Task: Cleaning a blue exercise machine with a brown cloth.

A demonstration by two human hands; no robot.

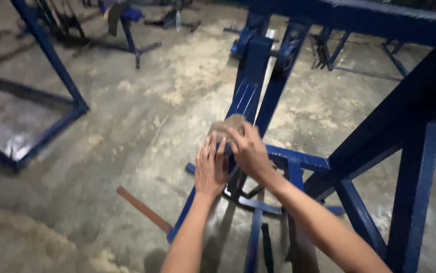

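Both hands reaching out to brownish fibre clump (226,125), sitting at near end of slanted blue beam (250,83) of blue metal frame (410,126). Left hand (211,169) lying flat just below clump, fingers (213,149) pressed together, seemingly steadying it. Right hand (249,151) cupping clump from right side of beam, fingers curling onto it; grip blurred. Reddish strip (143,209) lying on dusty concrete floor (127,126) left of beam. No containers showing.

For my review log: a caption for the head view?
Both hands, left hand and right hand, press a brownish clump against a blue metal frame.
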